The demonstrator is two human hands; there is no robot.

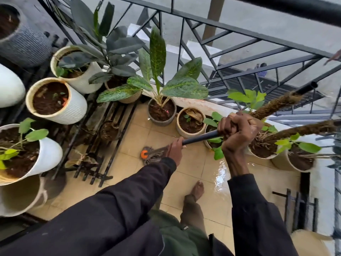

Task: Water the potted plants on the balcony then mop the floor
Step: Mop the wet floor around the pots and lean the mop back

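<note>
The right hand [238,132] is clenched round the mop handle [201,138], which is grasped lower down by the left hand [175,150]. The mop head [153,155] is laid on the wet floor [188,169], between potted plants [162,122] and a metal rack [103,145].

We see our black mop handle [201,138] with an orange collar [144,153], white ribbed pots [77,109], yellow-speckled green leaves [157,50], beige floor tiles [190,169], black railing [295,5].

A black metal railing [295,5] with diagonal bars edges the balcony. Beyond it lie white steps [201,50]. A black slatted rack [96,176] stands on the left, and a smaller black stand [288,209] on the right.
</note>
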